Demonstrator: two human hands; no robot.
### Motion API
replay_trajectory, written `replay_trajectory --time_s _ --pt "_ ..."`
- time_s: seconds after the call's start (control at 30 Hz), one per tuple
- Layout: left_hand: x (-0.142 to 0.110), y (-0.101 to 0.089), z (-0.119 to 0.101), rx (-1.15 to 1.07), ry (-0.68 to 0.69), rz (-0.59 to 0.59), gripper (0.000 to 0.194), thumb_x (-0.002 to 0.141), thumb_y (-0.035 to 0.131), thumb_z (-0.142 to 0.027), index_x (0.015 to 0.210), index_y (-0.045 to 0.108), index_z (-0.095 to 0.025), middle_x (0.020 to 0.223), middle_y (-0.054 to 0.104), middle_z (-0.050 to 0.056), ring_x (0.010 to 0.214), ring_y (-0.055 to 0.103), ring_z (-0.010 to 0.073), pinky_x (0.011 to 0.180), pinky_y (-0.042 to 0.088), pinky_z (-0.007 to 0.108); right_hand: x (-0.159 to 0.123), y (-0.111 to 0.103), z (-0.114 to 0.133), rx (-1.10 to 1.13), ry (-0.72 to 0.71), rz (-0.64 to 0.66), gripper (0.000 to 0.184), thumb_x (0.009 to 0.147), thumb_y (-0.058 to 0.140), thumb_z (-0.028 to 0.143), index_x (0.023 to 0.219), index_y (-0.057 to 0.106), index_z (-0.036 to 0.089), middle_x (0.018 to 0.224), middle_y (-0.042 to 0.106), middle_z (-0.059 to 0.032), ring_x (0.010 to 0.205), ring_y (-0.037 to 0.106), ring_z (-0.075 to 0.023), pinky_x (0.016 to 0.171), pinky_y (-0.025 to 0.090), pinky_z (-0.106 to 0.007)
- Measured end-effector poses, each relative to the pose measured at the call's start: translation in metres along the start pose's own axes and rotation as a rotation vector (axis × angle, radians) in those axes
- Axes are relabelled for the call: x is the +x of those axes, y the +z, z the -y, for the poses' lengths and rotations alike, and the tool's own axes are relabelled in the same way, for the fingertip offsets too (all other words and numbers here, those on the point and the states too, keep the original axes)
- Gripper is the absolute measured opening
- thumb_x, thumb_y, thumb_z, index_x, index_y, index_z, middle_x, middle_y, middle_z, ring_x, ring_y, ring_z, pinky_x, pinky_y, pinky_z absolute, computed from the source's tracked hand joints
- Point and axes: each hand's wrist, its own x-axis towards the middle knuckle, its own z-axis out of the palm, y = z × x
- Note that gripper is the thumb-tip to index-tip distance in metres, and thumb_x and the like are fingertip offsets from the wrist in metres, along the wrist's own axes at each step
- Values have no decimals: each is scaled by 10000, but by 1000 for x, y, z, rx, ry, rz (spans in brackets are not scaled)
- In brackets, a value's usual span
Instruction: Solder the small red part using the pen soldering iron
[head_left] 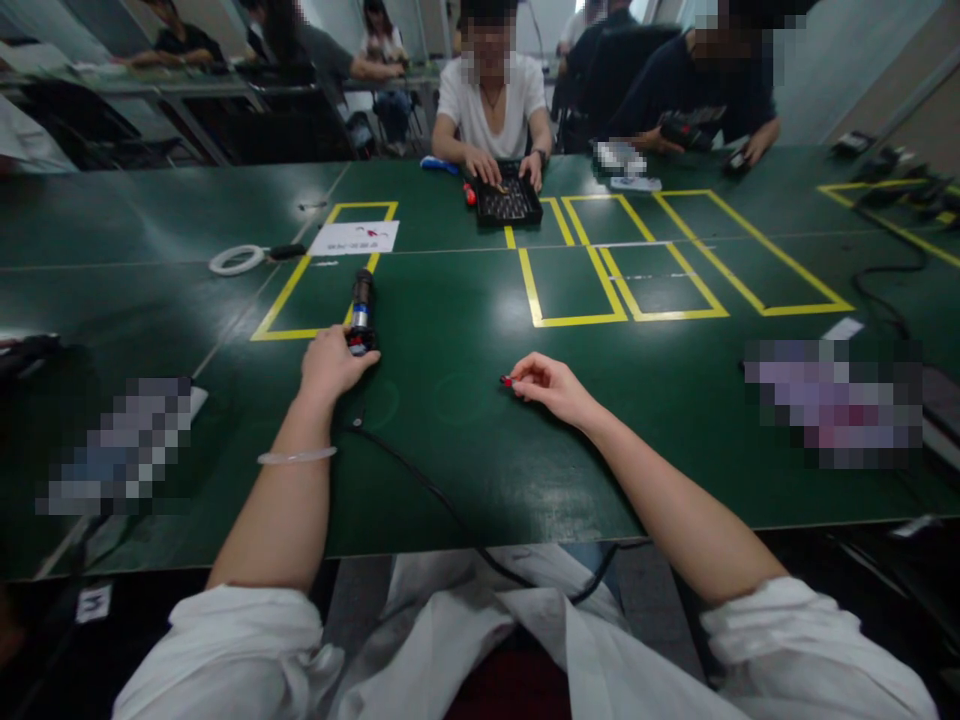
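Clearly, your left hand (335, 362) had its fingers closed around the near end of the dark cylindrical tool (362, 300), on your side of the white sheet (355, 238). Right of that sheet and nearer you, your right hand (546, 385) pinched the small red-and-black piece (507, 381). The white coil (217, 265) lay left of the sheet; the black tray (510, 212), right of it.

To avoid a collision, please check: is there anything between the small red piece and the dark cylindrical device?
Nothing visible stands between the small red piece in the right hand and the dark cylindrical device in the left hand. The black cable lies nearer the body.
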Motion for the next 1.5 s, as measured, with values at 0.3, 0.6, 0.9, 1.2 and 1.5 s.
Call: replay_trajectory --time_s 0.3,0.6,0.9,1.2,1.5 --pt "-35 15 -97 11 237 21 667 794 657 -454 1371 506 -156 1297 545 165 1158 537 343 942 479 443 -1 1 -2 -217 -115 -45 159 832 667 314 895 584 194 745 562 17 627 504 -113 603 411 -250" --pt "-72 20 -153 -119 500 93 609 809 650 -366 1367 481 -188 1314 535 127 1136 532 306 953 483 428 -6 3 6 -562 -283 -59 52 891 601 234 918 578 196 887 554 -20 707 519 -137 679 433 -269" --pt "-83 19 -163 -177 593 143 624 818 625 -312 1412 455 -219 1345 512 115 1174 509 297 987 471 427 -8 3 6 -680 -289 -7 44 882 625 202 925 632 199 1008 552 -50 802 546 -157 722 447 -275" --pt "-85 18 -166 -115 590 136 656 854 604 -340 1463 406 -195 1383 488 134 1184 500 306 954 481 420 -5 8 6 -682 -317 -43 45 887 611 158 904 642 186 923 585 -48 783 562 -165 726 451 -285" --pt "-88 29 -173 -72 531 36 595 904 585 -459 1420 464 -188 1280 548 142 1111 525 297 888 477 385 -3 6 3 -653 -340 -72 68 886 616 162 830 648 183 830 611 -32 718 556 -150 695 439 -267"
